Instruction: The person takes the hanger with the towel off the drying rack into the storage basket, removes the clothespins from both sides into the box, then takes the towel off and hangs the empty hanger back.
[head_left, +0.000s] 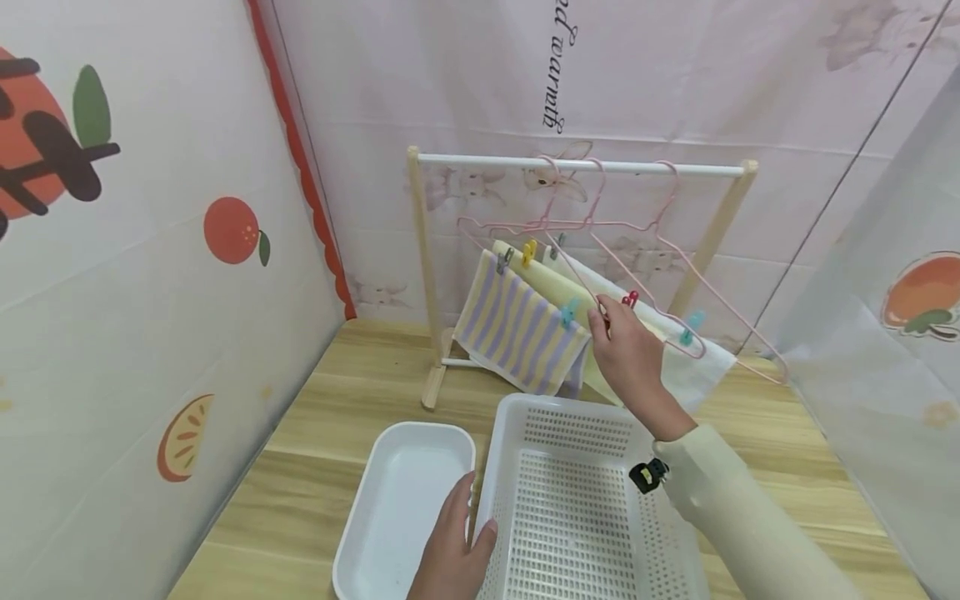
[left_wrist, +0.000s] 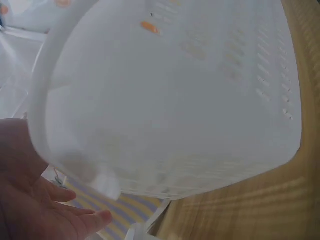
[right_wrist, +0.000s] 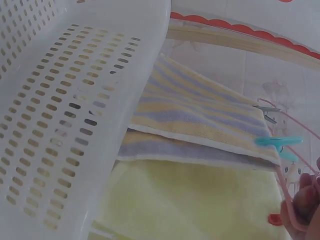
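My right hand (head_left: 628, 354) grips the lower end of a pink wire hanger (head_left: 572, 268), the front one on the rack (head_left: 422, 242). From that hanger hangs a striped yellow-and-purple towel (head_left: 517, 325), pinned by a grey clip (head_left: 504, 262) and a teal clip (head_left: 569, 313). Behind it hang a pale yellow towel (right_wrist: 190, 200) with yellow and red clips and a white towel (head_left: 701, 375) with grey and teal clips. My left hand (head_left: 453, 542), fingers extended and nothing in it, is at the near rims of the white tray (head_left: 405, 500) and the white perforated basket (head_left: 495, 475).
The wooden rack carries a white rail (head_left: 480, 161), with the hangers tilted down to the right. The basket stands in front of the rack, the tray on its left, both on a wood-grain table (head_left: 300, 492). Printed cloth walls (head_left: 187, 125) enclose the table.
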